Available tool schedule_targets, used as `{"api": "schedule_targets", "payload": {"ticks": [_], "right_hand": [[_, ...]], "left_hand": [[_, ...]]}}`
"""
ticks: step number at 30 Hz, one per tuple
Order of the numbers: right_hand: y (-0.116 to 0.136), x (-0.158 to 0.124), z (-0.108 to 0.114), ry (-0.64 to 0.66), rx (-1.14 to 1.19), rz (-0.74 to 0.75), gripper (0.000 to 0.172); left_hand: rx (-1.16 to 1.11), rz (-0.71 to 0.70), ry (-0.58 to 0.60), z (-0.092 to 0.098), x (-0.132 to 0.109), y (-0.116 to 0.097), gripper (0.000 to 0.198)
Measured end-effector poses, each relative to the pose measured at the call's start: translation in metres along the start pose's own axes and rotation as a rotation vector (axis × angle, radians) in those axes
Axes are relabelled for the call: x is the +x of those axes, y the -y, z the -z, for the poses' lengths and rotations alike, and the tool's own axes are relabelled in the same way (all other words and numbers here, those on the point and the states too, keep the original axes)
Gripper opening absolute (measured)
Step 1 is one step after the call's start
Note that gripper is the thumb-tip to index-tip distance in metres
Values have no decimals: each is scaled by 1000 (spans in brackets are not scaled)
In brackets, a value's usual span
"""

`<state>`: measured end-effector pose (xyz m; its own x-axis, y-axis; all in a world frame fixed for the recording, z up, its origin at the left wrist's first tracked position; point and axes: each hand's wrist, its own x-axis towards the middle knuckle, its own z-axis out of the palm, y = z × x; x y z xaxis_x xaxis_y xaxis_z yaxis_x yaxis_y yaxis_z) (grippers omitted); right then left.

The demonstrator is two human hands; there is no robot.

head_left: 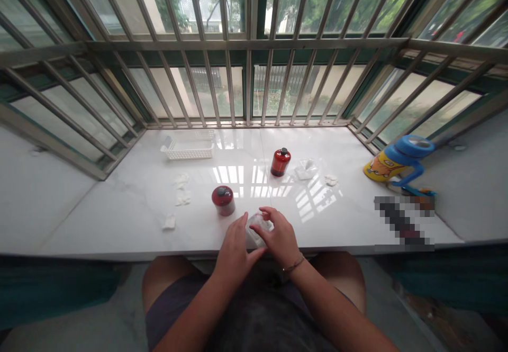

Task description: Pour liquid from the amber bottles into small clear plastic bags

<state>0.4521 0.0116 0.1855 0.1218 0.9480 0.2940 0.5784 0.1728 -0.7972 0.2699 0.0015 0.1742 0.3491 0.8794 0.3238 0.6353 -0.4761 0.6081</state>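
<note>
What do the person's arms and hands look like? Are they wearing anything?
The left hand and right hand wear no gloves, and no sleeves show on the forearms. A thin bracelet circles the right wrist; the left has none showing.

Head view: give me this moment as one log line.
left hand: beside clear plastic | right hand: at clear plastic, grip unclear | nearer red bottle: upright, capped | farther red bottle: upright, capped

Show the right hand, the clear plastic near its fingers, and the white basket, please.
Right hand (281, 235): head view, back of hand.
Clear plastic (254, 238): head view, lower part.
White basket (190, 154): head view, front wall.
</note>
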Motion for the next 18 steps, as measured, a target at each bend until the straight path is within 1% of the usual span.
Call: {"api": "schedule_targets", "payload": {"ticks": [1, 3, 6, 10, 13, 15, 16, 18], "right_hand": [[-1, 0, -1, -10, 4, 5, 46], [-3, 2, -1, -15, 11, 13, 43], [-5, 6, 1, 6, 44, 13, 40], [-6, 13, 9, 91, 175, -34, 41], [-9, 16, 14, 212, 293, -78, 43], [-14, 15, 17, 255, 308, -43, 42], [-17, 14, 19, 247, 293, -16, 43], [-25, 10, 24, 151, 237, -12, 43]], "left_hand": [[-1, 3, 9, -5, 6, 0, 110], [8, 9, 8, -14, 14, -1, 108], [25, 19, -18, -20, 18, 1, 93], [-18, 44, -7, -18, 17, 3, 73], [-38, 63, 0, -15, 17, 2, 70], [-30, 65, -7, -14, 18, 1, 71], [-23, 58, -10, -14, 18, 1, 71], [-11, 27, -13, -14, 19, 0, 71]]}}
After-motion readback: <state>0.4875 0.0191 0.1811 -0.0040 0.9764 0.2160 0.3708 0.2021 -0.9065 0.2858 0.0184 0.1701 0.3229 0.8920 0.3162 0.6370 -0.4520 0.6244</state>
